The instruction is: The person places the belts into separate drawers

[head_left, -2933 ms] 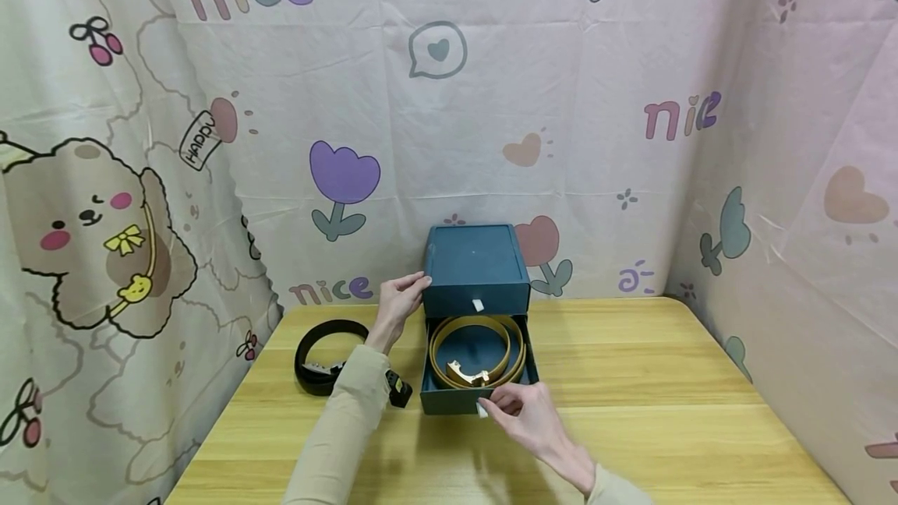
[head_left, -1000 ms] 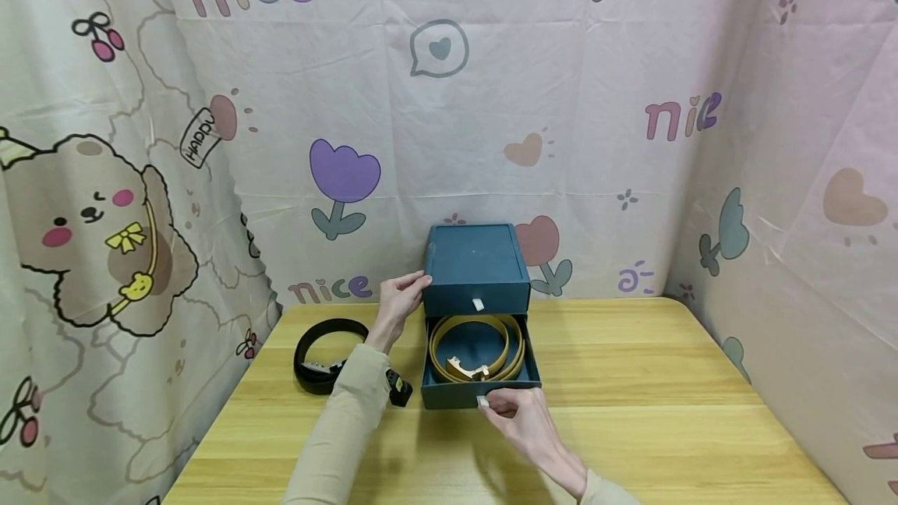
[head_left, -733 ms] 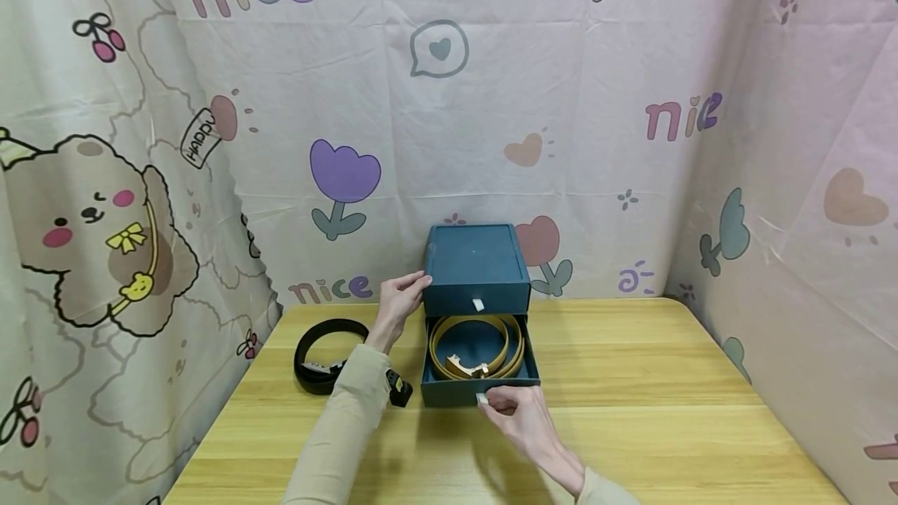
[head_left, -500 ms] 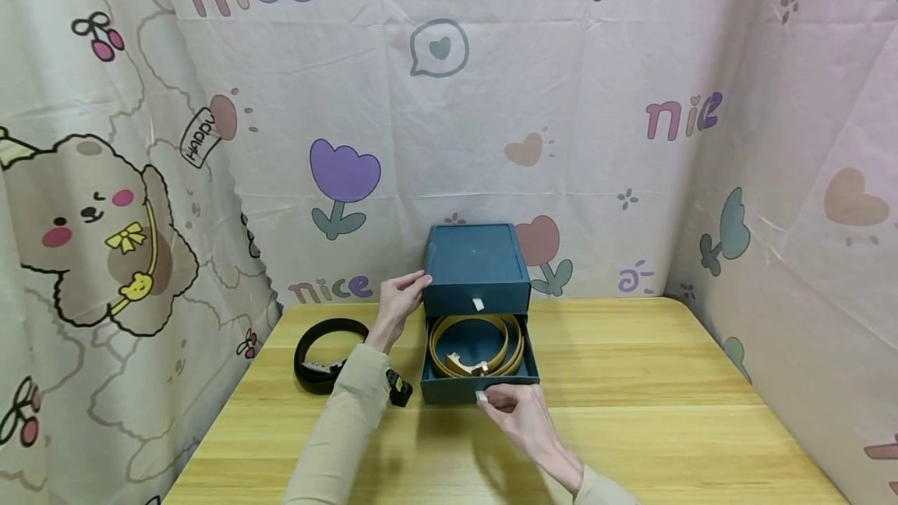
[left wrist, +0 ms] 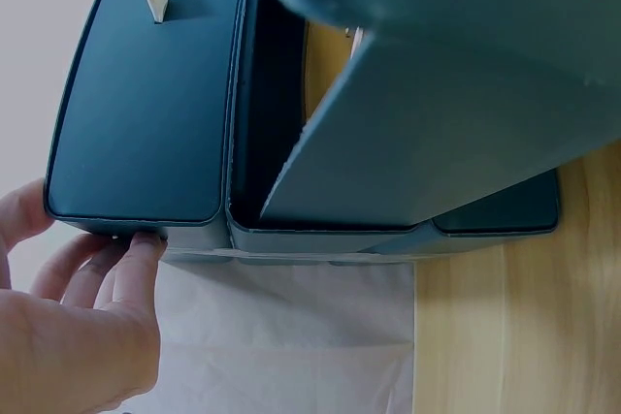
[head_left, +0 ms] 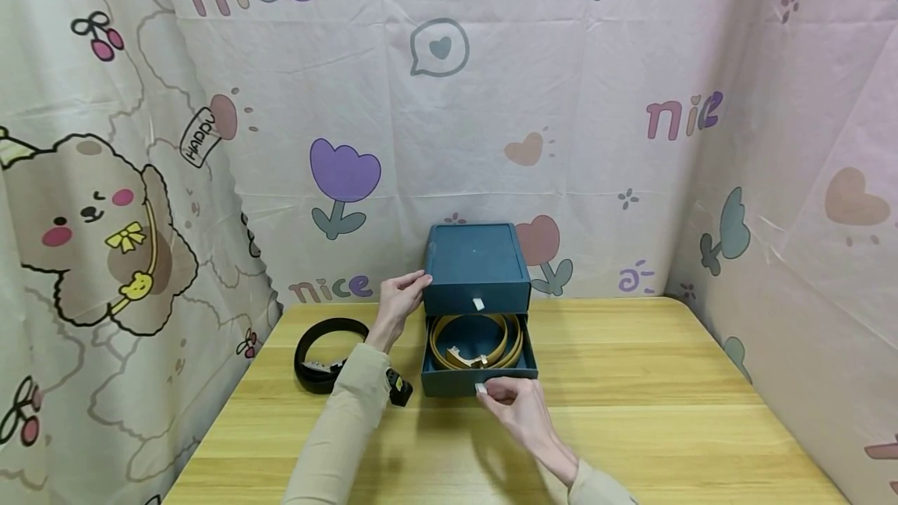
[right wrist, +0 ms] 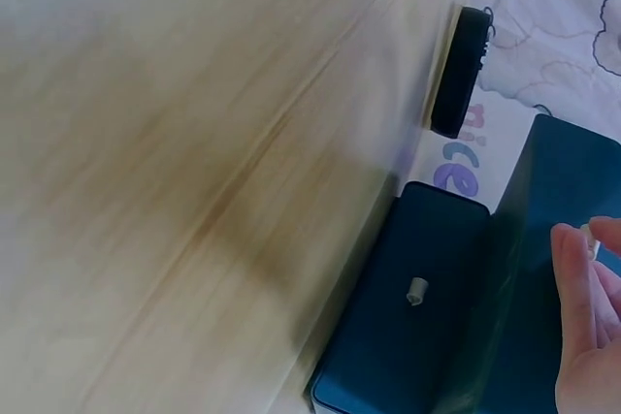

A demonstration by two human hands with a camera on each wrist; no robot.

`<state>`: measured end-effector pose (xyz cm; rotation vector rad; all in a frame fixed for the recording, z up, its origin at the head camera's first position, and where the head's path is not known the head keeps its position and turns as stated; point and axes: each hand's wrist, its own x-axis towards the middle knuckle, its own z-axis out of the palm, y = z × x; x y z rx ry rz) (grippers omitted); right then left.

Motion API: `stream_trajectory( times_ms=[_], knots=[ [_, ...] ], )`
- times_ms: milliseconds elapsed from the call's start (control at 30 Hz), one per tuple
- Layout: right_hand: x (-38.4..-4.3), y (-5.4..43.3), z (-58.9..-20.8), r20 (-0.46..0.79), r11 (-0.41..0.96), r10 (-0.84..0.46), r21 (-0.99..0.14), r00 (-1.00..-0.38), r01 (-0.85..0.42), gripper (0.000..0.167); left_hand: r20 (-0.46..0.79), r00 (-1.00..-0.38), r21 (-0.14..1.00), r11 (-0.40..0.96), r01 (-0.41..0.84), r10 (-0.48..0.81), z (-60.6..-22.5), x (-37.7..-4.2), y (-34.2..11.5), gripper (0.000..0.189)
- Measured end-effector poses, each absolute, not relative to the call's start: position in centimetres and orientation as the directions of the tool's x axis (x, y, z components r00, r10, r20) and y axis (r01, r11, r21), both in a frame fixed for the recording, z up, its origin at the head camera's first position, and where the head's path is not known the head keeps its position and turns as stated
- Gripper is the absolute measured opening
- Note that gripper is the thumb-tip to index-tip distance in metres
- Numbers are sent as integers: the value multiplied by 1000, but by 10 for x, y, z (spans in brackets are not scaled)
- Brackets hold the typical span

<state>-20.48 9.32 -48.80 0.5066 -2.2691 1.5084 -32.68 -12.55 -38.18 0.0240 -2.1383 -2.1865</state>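
A dark teal drawer box (head_left: 477, 256) stands at the table's back edge, its middle drawer (head_left: 445, 386) partly pulled out. Inside that drawer lies a coiled tan belt (head_left: 459, 361) with a gold buckle. With thumb and fingertips, my right hand (head_left: 522, 407) pinches the white pull tab (head_left: 480, 388) on the drawer front. On the box's upper left side my left hand (head_left: 398, 304) rests its fingertips; the left wrist view shows these fingers (left wrist: 136, 273) against the side wall. A coiled black belt (head_left: 316, 380) lies left of the box, partly hidden by the left forearm.
The box's bottom drawer (right wrist: 417, 249) is shut below the extended one, its own white tab (right wrist: 416, 291) showing. A small black device (head_left: 399, 390) shows at the left sleeve. The wooden table (head_left: 631, 380) extends to the right; a printed curtain (head_left: 449, 139) hangs behind.
The middle drawer has slid back a little into the box, with the right hand following on its tab. My left hand has stayed in place on the box.
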Motion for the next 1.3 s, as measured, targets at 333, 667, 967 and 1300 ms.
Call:
stream_trajectory(
  times_ms=[333,667,967,1300],
  knots=[
    [-210,90,-489,410,330,-10,-860,-912,-390,9,47,-996,999,-16,49,-72,-381,-327,-125,44],
    [-214,86,-492,407,294,51,-879,-912,-376,10,51,-997,999,-9,52,-59,-382,-327,-126,44],
    [-220,84,-492,403,281,89,-887,-911,-365,10,44,-996,999,-6,45,-71,-383,-328,-126,44],
    [-224,82,-492,399,252,116,-897,-909,-362,10,57,-997,998,9,56,-61,-383,-328,-127,43]
  ],
)
